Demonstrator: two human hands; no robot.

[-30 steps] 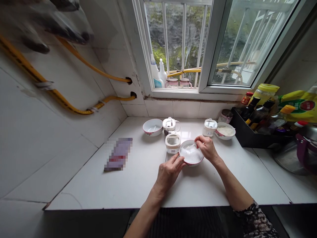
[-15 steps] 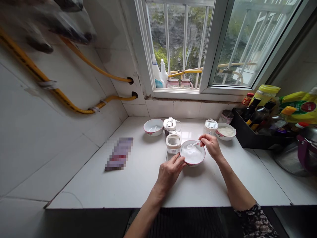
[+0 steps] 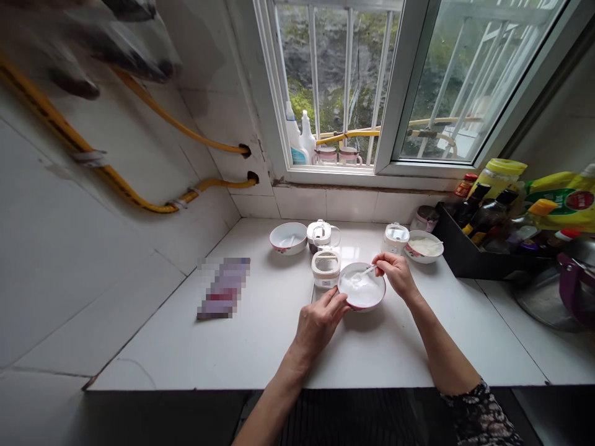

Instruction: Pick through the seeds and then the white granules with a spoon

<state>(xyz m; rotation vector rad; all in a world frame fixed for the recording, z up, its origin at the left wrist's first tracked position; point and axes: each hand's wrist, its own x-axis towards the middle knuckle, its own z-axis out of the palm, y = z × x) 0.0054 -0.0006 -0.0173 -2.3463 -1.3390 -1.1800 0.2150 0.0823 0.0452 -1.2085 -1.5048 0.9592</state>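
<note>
My left hand (image 3: 320, 319) grips the near left rim of a white bowl (image 3: 364, 308) with a red edge, tilted a little on the counter. White, powdery stuff (image 3: 367, 291) fills much of the bowl. Between the thumb and fingers of my right hand (image 3: 395, 272) is the handle of a small white spoon (image 3: 370, 270); its head rests in the white stuff. Touching or very near the bowl's left side stands a white lidded seasoning jar (image 3: 326, 267). Behind that is another seasoning jar (image 3: 319, 235) with dark contents.
A bowl (image 3: 288, 246) holding a spoon stands at the back left. At the back right are a seasoning jar (image 3: 396, 238), a bowl of pale contents (image 3: 424, 257) and a black box (image 3: 469, 263) of bottles. A blurred purple packet (image 3: 225, 291) lies left on the white counter (image 3: 260, 353).
The spoon's head has dipped deeper into the white stuff, with a slight shift of my right hand. My left hand and the bowl have stayed in place.
</note>
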